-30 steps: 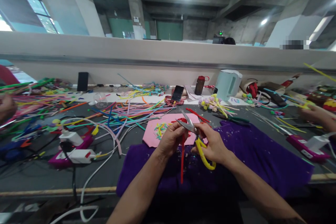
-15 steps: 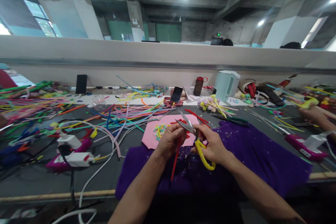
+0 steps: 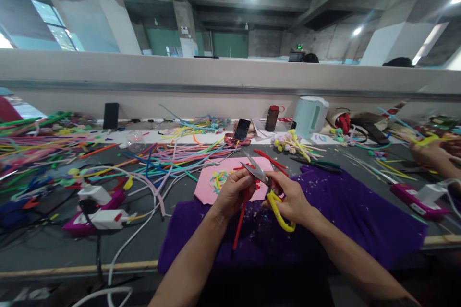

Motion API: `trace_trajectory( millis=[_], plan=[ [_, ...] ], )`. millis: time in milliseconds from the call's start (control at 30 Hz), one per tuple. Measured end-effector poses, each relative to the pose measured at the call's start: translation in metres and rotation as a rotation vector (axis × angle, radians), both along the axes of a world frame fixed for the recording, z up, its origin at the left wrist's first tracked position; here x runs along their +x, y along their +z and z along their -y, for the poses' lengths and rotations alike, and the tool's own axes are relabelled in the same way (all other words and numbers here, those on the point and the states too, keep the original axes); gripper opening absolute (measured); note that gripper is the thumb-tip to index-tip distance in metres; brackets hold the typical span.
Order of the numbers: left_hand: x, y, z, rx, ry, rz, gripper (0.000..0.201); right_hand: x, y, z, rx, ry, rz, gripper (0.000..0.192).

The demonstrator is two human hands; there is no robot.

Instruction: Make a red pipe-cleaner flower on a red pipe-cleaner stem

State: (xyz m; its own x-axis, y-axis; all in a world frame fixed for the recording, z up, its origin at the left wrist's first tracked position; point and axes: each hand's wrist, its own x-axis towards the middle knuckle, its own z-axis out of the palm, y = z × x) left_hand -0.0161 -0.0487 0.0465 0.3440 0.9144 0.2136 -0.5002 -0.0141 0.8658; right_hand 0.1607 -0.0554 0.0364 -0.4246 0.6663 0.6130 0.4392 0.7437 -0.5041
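My left hand (image 3: 233, 191) pinches a red pipe cleaner (image 3: 239, 227), whose long end hangs down over the purple cloth (image 3: 345, 201). Yellow-handled scissors (image 3: 280, 213) are gripped in my right hand (image 3: 291, 197), their blades parted and pointing up and left across the fingertips of my left hand. The upper end of the pipe cleaner is hidden by fingers and blades. Behind both hands lies a pink sheet (image 3: 206, 183) bearing a pile of short yellow and green pieces (image 3: 218, 181) and some red pieces (image 3: 258, 185), partly covered by my hands.
Many coloured pipe cleaners (image 3: 180, 156) are spread at the left and back. Power strips (image 3: 115, 201) with white cables lie at left and right. A phone (image 3: 241, 129), bottle (image 3: 272, 118), kettle (image 3: 310, 117) and pliers (image 3: 320, 165) stand or lie behind. A co-worker's hand (image 3: 430, 153) is far right.
My hands and the scissors hold nearly the same place. The hanging end of the red pipe cleaner has swung slightly left. At far right the co-worker's hands have shifted.
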Motion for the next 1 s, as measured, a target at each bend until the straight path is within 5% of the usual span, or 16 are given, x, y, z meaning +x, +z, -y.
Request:
trace_trajectory(
  millis=[1000],
  plan=[
    [-0.0005, -0.0007, -0.0005, 0.012, 0.000, -0.019, 0.029, 0.0024, -0.0002, -0.0006, 0.092, -0.024, -0.005, 0.055]
  ],
)
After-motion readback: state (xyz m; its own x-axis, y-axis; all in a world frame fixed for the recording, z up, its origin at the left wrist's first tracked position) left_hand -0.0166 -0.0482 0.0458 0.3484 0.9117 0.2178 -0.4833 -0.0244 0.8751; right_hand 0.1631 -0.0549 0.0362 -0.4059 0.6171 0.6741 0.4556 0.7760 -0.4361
